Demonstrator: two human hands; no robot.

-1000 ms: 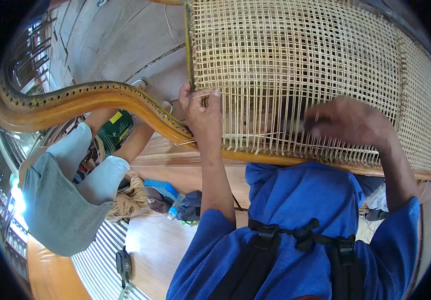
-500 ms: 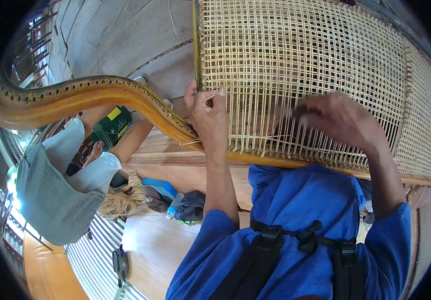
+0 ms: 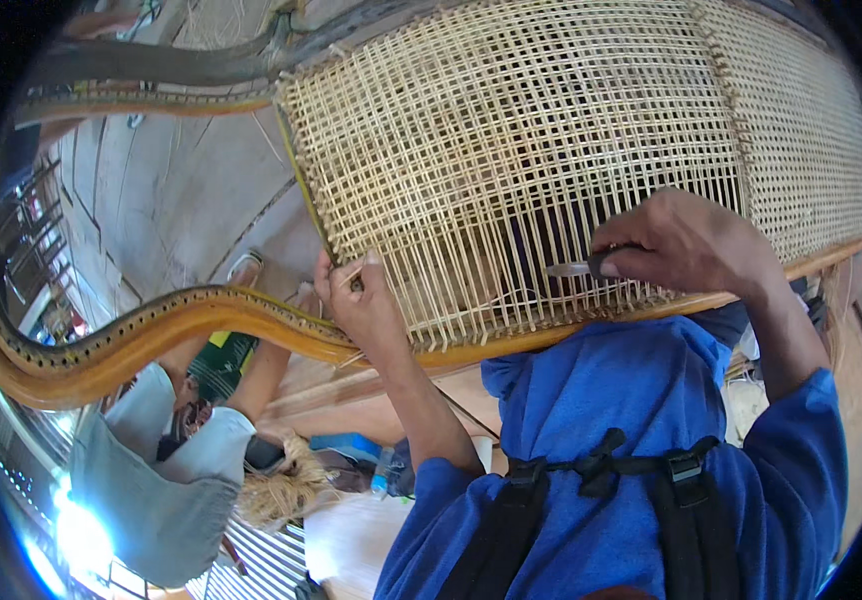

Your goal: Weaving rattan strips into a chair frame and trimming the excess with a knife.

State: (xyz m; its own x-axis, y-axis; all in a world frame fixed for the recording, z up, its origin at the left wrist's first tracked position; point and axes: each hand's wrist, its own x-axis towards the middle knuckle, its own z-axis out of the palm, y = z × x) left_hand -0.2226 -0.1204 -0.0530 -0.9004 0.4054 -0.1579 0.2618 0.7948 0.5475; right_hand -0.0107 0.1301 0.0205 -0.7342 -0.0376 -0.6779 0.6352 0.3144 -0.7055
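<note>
A pale woven cane panel (image 3: 571, 140) fills the upper middle, set in a curved wooden frame (image 3: 151, 335) with a row of small holes. My left hand (image 3: 361, 300) pinches a thin cane strand (image 3: 353, 272) at the panel's lower left corner. My right hand (image 3: 686, 245) is closed on a small metal-tipped tool (image 3: 576, 268), its tip against the open weave near the lower rail. Blue sleeves and dark chest straps cover the lower part of the view.
Another person in a grey shirt (image 3: 151, 490) sits at lower left under the frame, next to a bundle of straw-coloured fibre (image 3: 286, 490). A second curved frame rail (image 3: 151, 85) runs along the top left. A wooden floor lies behind.
The view has shifted so the panel sits lower and larger. My right hand has moved right along the lower rail and the tool now shows. My left hand stays at the corner.
</note>
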